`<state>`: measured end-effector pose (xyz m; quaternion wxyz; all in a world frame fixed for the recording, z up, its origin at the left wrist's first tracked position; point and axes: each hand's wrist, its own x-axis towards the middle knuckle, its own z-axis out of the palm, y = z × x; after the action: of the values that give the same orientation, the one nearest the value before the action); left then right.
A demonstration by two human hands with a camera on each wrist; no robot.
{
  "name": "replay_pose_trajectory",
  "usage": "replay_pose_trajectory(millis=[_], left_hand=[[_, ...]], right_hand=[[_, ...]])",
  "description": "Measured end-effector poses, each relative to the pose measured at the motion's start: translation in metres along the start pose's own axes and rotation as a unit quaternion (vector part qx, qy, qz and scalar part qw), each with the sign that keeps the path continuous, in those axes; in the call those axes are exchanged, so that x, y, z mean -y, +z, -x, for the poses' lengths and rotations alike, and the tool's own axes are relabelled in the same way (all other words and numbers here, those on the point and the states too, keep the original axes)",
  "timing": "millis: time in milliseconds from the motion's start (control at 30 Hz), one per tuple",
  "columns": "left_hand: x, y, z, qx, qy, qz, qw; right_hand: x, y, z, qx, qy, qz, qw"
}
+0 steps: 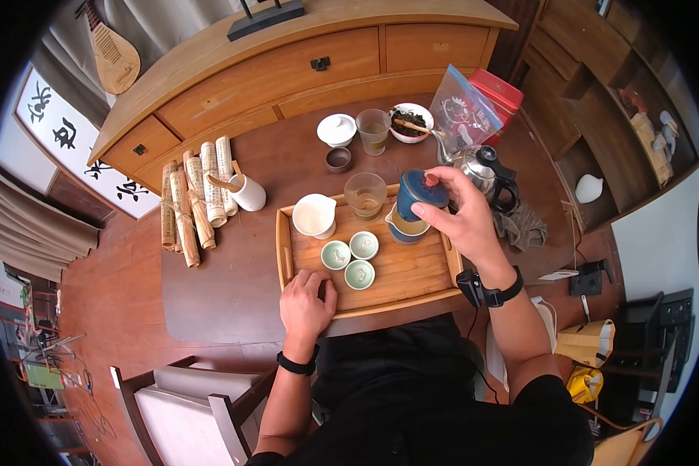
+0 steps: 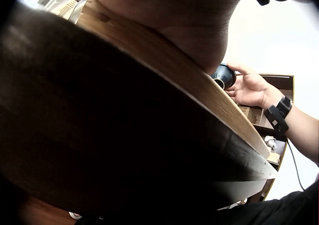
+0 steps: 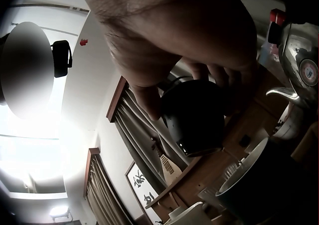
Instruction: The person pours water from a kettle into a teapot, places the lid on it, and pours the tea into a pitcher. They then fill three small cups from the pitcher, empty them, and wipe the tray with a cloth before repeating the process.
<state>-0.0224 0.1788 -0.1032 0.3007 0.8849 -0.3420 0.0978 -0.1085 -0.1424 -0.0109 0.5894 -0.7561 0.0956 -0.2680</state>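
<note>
In the head view, my right hand (image 1: pixel 470 221) grips a blue lidded pot (image 1: pixel 421 199) with a red knob, tilted just above a blue spouted cup (image 1: pixel 408 235) with yellowish liquid inside. The right wrist view shows the pot (image 3: pixel 194 117) dark between thumb and fingers of that hand (image 3: pixel 174 35). My left hand (image 1: pixel 306 304) rests with bent fingers on the front left rim of the wooden tray (image 1: pixel 365 310), holding nothing visible. Beside it are three small green cups (image 1: pixel 359 275), a white spouted pitcher (image 1: pixel 313 217) and a glass cup (image 1: pixel 365 196).
Behind the tray stand a white lidded bowl (image 1: pixel 336 130), a small dark cup (image 1: pixel 338 160), another glass (image 1: pixel 373 132) and a bowl of leaves (image 1: pixel 411 124). A metal kettle (image 1: pixel 481 172) and cloth (image 1: pixel 522 227) lie right; bamboo scrolls (image 1: pixel 185 213) and a white holder (image 1: pixel 248 193) left.
</note>
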Motion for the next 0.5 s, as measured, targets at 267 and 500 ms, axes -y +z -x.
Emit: replay_pose_trajectory(millis=[267, 500], left_hand=[[-0.001, -0.001, 0.000, -0.001, 0.003, -0.002, 1.000], [-0.001, -0.001, 0.000, -0.005, 0.007, -0.002, 1.000]], right_hand=[[-0.001, 0.000, 0.001, -0.003, 0.008, -0.003, 1.000], [-0.012, -0.001, 0.002, -0.006, 0.016, -0.013, 1.000]])
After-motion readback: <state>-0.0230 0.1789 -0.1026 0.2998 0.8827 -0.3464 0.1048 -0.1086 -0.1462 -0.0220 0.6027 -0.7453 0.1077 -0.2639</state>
